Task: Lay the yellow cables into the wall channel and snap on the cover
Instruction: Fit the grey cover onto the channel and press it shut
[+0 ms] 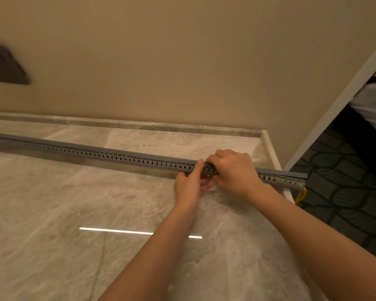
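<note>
Yellow cables (301,195) lie in the grey slotted plastic channel (117,157). The left hand (190,184) grips it and the right hand (233,170) squeezes its grey cover (85,148); snapping seems unfinished.

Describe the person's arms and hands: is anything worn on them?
The left forearm and right forearm are bare, no sleeve in frame. The left hand and right hand wear no gloves; no watch, bracelet or ring shows.
</note>
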The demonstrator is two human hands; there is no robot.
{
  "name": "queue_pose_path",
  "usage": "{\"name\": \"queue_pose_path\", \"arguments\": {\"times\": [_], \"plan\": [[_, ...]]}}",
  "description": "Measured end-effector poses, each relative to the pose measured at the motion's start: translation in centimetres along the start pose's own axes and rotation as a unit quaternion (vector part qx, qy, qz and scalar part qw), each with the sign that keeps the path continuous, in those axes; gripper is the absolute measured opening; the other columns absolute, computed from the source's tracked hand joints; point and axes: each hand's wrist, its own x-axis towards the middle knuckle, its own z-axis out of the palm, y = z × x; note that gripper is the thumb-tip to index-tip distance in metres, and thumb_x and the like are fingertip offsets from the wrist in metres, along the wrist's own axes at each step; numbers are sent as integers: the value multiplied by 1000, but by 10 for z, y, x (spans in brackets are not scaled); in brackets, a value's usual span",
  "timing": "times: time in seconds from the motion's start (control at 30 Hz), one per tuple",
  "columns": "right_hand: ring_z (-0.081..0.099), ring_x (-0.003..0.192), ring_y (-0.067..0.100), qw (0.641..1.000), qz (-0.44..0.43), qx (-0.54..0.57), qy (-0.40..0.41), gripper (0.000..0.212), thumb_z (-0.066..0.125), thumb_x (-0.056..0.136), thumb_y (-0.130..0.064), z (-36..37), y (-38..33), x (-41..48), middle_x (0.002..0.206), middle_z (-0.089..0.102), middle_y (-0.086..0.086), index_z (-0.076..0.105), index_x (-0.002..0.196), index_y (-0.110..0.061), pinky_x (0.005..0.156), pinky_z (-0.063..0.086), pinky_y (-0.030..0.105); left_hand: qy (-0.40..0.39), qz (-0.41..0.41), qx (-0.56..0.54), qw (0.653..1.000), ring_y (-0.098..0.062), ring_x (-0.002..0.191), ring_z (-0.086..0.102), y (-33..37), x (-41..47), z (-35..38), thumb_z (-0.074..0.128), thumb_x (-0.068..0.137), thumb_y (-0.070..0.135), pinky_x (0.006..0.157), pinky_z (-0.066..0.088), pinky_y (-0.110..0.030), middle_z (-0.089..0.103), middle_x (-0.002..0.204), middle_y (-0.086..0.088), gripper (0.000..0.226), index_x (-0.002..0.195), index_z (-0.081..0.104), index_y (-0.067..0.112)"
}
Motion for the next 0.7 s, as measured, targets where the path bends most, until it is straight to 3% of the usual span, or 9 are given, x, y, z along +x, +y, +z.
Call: {"name": "queue_pose_path", "arguments": {"times": [0.13,0.27,0.53,0.7], "plan": [[60,67,24,998,-6,-8,54,22,71,70,-8,1,-4,-7,74,64,3,68,91,-12,45,31,25,63,-22,118,991,-19,43,61,11,2,1,66,79,50,45,50,-26,64,62,-10,51,82,64,0],[59,60,24,997,-13,16,79,28,74,60,-2,1,-4,-14,67,63,4,70,87,-10,39,38,25,55,-65,110,990,-15,35,47,15,0,6,69,75,46,38,37,-23,55,50,-7,44,67,61,4],[54,87,20,998,-1,54,43,26,61,80,-15,5,5,-12,93,60,0,60,106,-19,54,34,30,102,-40,110,988,-12,35,40,14,-1,13,68,73,36,31,29,-19,51,49,-1,30,63,58,9],[53,88,20,999,7,42,29,26,59,83,-15,4,23,-29,97,60,1,60,108,-18,57,42,33,107,-40,116,987,-12,38,40,14,1,10,68,72,37,32,31,-19,52,51,-1,30,66,58,10]]}}
